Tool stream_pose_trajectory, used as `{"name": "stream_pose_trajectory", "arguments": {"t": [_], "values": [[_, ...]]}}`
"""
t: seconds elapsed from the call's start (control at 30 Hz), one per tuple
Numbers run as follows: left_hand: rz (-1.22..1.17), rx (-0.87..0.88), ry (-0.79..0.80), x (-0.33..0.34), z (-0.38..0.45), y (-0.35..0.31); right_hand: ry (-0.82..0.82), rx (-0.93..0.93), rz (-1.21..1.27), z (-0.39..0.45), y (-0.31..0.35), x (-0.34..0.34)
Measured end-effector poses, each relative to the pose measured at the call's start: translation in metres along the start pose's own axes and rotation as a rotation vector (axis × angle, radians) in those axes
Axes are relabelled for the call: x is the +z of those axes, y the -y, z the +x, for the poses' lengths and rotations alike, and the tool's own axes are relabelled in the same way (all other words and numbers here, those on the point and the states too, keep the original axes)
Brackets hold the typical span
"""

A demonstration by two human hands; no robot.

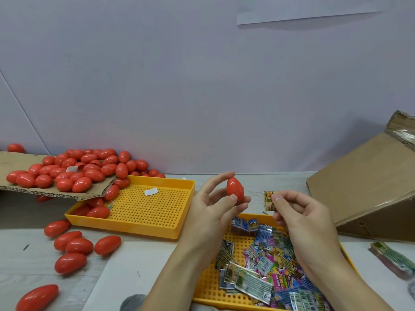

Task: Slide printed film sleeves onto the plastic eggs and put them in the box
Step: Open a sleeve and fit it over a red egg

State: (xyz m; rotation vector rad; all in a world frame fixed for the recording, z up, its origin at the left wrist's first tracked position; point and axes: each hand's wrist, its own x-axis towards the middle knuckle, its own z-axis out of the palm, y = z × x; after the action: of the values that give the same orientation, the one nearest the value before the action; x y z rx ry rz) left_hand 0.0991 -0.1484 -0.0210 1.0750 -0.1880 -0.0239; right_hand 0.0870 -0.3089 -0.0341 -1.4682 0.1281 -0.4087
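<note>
My left hand [212,206] holds one red plastic egg [235,189] upright between thumb and fingertips above the table. A short gap to its right, my right hand [298,212] pinches a flat printed film sleeve [268,200]. Egg and sleeve are apart. Below my hands a yellow perforated tray [207,292] holds several loose printed sleeves [265,268]. A heap of red eggs [74,170] lies on a cardboard sheet at the left. The cardboard box [368,187] stands tilted at the right.
A second yellow perforated tray [148,209] sits left of centre with a few eggs at its left end and a white paper scrap. Several loose eggs [74,245] lie on the table at the lower left. A bundle of sleeves [393,259] lies at the far right.
</note>
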Motion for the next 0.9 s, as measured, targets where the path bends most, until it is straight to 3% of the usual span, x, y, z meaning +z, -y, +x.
{"name": "stream_pose_trajectory", "arguments": {"t": [0.27,0.5,0.9], "values": [[0.045,0.023,-0.063,0.001,0.001,0.002,0.002,0.004,-0.01,0.001,-0.001,-0.001],[-0.263,-0.114,-0.004,0.002,0.001,-0.008,-0.001,0.005,-0.009,0.001,-0.002,-0.001],[-0.233,-0.144,-0.02,0.003,0.001,-0.007,0.006,0.001,-0.001,0.001,-0.003,-0.001]]}}
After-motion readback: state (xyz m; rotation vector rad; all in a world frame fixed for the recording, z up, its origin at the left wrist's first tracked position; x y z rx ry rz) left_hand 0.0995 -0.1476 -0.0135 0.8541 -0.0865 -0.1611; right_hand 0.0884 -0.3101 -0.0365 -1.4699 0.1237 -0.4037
